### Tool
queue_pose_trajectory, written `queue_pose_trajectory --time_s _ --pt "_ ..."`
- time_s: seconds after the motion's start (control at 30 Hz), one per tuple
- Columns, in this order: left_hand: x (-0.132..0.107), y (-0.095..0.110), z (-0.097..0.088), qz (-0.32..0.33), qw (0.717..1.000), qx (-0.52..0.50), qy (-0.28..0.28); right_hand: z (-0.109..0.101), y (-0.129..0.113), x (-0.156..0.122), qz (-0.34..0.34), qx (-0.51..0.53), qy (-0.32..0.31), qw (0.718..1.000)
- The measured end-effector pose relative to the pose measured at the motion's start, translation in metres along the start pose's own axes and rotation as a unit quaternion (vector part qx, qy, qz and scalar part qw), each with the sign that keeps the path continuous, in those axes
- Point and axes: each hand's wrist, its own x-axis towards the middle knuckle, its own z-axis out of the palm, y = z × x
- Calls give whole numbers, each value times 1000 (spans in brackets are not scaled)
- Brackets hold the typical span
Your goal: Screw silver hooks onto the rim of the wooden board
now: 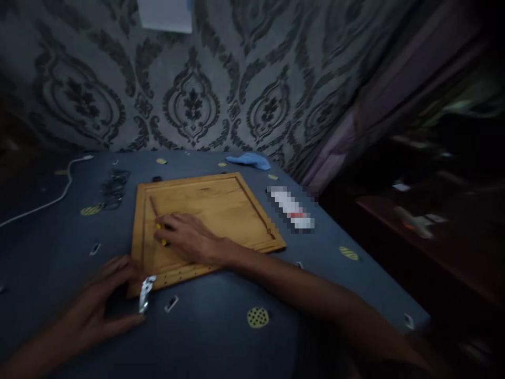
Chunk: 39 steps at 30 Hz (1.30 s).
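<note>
L hand [92,302] pinches 1 silver metal fitting [145,295] betw. thumb & fingers, gap narrow, just at the near L corner of the wooden panel [213,210]; R hand [189,237] rests on the panel's L half, fingers curled round 1 screwdriver [159,226], yellow-&-black handle, shaft pointing away; fitting is shiny, irregular, detail blurred; panel is 1 pc., light brown, flat on the blue tablecloth [221,342], w/ raised border & a row of small dark holes along near edge; also 1 blue cloth [250,160], 1 white cable [65,192] beyond.
</note>
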Motion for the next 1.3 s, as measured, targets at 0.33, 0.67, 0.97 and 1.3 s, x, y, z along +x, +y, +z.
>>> queue_pose_trajectory --time_s 0.33,0.67,0.97,1.3 --pt "17 31 -22 -22 997 -21 -69 4 11 -19 -18 97 76 992" --pt "20 34 -22 -11 997 -37 -70 4 12 -16 -39 97 67 992" --pt "18 32 -22 -27 996 -43 -75 -7 17 -11 -39 32 15 999" --pt "18 28 -20 -19 996 -45 -73 -29 15 -7 27 36 107 993"
